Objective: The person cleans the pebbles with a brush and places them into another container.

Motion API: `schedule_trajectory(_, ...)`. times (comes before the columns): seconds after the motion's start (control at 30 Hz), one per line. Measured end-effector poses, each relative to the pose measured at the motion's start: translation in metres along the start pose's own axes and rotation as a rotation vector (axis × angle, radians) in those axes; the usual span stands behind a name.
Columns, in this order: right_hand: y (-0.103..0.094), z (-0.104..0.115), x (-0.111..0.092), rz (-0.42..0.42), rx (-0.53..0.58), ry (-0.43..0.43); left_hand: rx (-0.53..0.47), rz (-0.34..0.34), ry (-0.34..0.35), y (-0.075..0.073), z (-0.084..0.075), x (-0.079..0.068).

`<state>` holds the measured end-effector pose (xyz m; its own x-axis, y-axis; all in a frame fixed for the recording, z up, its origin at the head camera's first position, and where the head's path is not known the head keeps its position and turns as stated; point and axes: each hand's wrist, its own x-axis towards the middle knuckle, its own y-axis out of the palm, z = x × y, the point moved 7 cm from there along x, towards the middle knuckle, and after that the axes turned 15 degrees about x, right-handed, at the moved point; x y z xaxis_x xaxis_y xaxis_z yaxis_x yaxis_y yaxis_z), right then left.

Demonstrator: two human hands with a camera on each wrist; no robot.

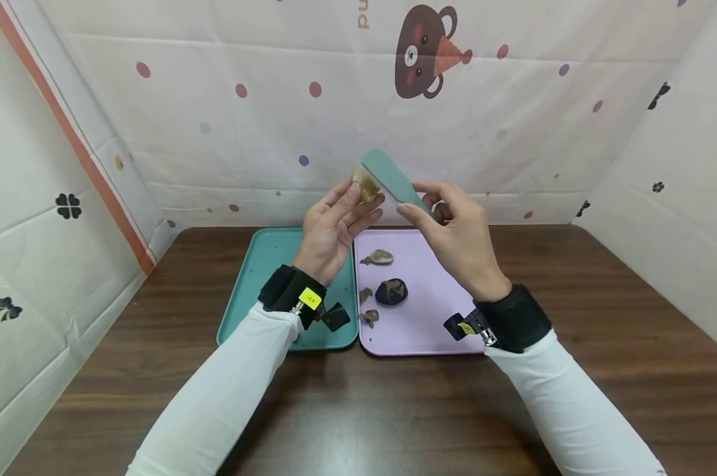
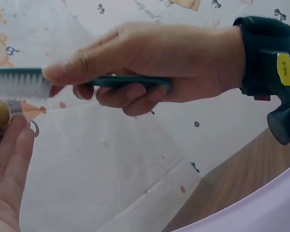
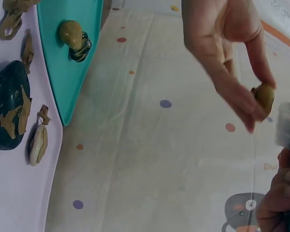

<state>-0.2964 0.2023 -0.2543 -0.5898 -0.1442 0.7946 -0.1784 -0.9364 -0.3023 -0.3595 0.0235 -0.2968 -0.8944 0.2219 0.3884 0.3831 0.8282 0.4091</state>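
My left hand (image 1: 335, 231) pinches a yellowish-brown stone (image 1: 366, 184) between thumb and fingers, raised above the trays. A green brush (image 1: 394, 177) is gripped in my right hand (image 1: 454, 228). Its white bristles (image 2: 19, 87) face the stone and show just above it in the left wrist view. Seen from the right wrist, the stone (image 3: 265, 99) sits at the left hand's fingertips, close beside the bristles (image 3: 284, 124). Thumb and fingers of the right hand (image 2: 135, 60) wrap the brush handle.
Below, a teal tray (image 1: 269, 271) and a lilac tray (image 1: 418, 337) stand side by side on a wooden table (image 1: 346, 410). A dark stone (image 1: 391, 291) with brown crust, a pale stone (image 1: 381, 256) and crumbly brown bits (image 1: 369, 317) lie on the lilac one. Another yellowish stone (image 3: 70, 34) rests on the teal one.
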Motion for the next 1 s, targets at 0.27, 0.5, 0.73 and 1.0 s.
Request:
schedule_trajectory(0.27, -0.0024, -0.0069, -0.0013, -0.007, -0.026, 0.044, 0.016, 0.03, -0.001, 0.0003, 0.0024, -0.0005)
schedule_trajectory(0.5, 0.0005, 0.0013, 0.0, 0.022, -0.004, -0.014, 0.064, 0.056, 0.002, 0.0028, 0.0015, -0.0016)
schedule_trajectory(0.73, -0.0039, -0.0005, 0.0006, -0.043, -0.004, -0.006, 0.009, 0.063, -0.011, 0.0042, -0.0001, -0.0011)
schedule_trajectory(1.0, 0.0043, -0.0012, -0.0002, 0.022, 0.005, 0.017, -0.008, 0.041, -0.013, 0.004, 0.001, -0.0009)
